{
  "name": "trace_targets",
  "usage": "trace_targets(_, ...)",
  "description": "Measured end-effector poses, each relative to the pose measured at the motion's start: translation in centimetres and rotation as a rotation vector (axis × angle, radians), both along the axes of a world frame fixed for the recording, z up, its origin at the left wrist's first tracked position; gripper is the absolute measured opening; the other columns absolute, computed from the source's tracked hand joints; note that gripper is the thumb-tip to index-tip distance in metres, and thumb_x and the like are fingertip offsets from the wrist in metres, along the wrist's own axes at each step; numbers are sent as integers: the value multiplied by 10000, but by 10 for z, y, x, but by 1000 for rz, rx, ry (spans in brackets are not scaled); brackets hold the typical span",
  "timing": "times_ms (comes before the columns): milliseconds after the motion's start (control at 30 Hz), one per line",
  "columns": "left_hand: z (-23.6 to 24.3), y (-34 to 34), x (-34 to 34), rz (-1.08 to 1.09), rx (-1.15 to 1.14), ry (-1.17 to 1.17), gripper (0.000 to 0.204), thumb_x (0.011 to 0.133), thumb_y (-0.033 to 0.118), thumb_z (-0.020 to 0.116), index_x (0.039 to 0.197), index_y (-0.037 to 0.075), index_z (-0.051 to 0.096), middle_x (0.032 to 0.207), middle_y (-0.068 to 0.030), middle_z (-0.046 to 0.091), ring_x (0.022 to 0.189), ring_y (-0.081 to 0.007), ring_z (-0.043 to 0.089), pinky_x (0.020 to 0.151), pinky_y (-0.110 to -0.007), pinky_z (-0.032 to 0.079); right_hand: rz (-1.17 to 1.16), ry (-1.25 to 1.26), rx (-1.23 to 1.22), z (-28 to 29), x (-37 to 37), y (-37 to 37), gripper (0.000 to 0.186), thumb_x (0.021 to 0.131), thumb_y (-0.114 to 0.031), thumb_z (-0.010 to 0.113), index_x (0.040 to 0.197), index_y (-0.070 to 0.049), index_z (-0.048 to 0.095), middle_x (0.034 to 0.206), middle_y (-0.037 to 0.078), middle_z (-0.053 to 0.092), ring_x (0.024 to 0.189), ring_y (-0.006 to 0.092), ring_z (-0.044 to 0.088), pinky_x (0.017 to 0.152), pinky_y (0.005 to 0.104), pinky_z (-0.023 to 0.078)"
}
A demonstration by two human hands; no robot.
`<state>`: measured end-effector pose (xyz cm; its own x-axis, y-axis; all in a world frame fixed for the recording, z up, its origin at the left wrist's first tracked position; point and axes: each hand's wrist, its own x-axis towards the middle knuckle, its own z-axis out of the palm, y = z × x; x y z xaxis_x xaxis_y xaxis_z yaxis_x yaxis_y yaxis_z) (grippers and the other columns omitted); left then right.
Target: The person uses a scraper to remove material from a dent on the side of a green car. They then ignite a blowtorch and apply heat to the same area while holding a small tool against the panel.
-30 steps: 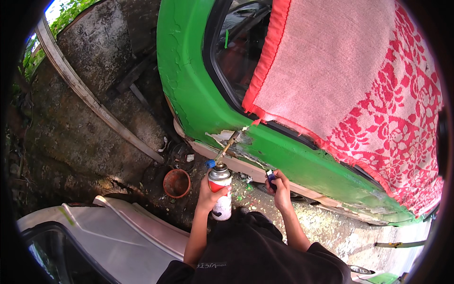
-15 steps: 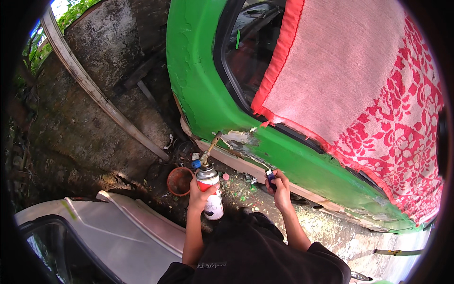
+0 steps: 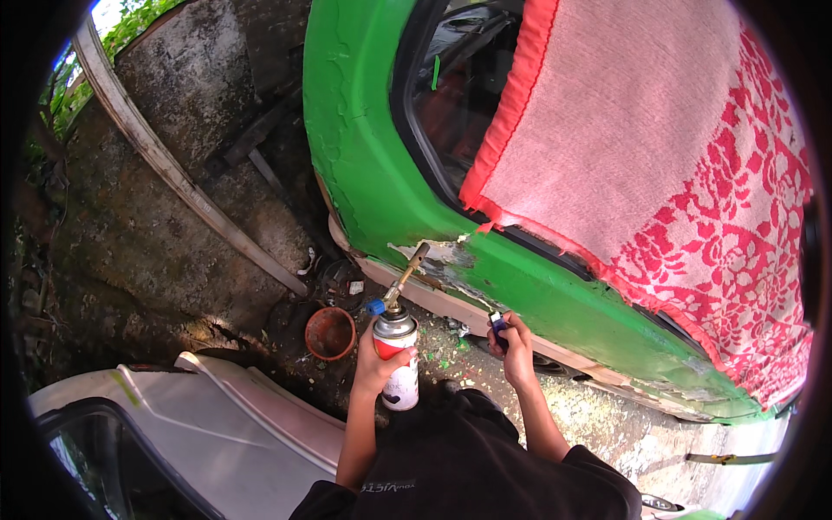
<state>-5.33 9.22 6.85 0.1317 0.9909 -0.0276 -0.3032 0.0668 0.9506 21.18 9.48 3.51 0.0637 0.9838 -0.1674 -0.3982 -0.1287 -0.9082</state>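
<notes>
My left hand (image 3: 374, 362) is wrapped round a gas torch (image 3: 400, 373), a white and red canister with a brass nozzle and blue knob on top. The nozzle tilts up and to the right, in front of a bare, peeled patch (image 3: 451, 253) on the green car body (image 3: 364, 156). No flame shows at its tip. In my right hand (image 3: 515, 348) is a dark lighter (image 3: 498, 328) with a metal top, held upright beside the car's lower edge. The two hands are apart, with the ground between them.
A red patterned towel (image 3: 624, 130) drapes over the car's window and side. To the left stand a brown pot (image 3: 330, 333) and a silver-grey car (image 3: 191, 433). A long pale strip (image 3: 173, 169) leans against the stained wall. Green paint flakes lie on the ground.
My left hand has moved the gas torch a little to the right, bringing its nozzle nearer the peeled patch. My right hand with the lighter has hardly moved.
</notes>
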Motion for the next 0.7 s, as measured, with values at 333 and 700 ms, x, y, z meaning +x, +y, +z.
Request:
trace_targets(333,0,-7,-19,113,-16,49,479,758,32,765,1175,19,530,936,-92,654,768,-181,673,691,-325,573,57,-27,3,3,-9,4,166,879,-60,406,1004,-47,514,694,29,513,555,66,355,494,232,271)
trace_targets(700,15,-4,-6,58,-3,-25,444,765,0,755,1158,23,550,943,-61,659,786,-132,652,678,-282,541,37,-1,12,3,-10,3,185,874,-58,403,1010,-38,528,706,33,519,561,67,358,495,231,271)
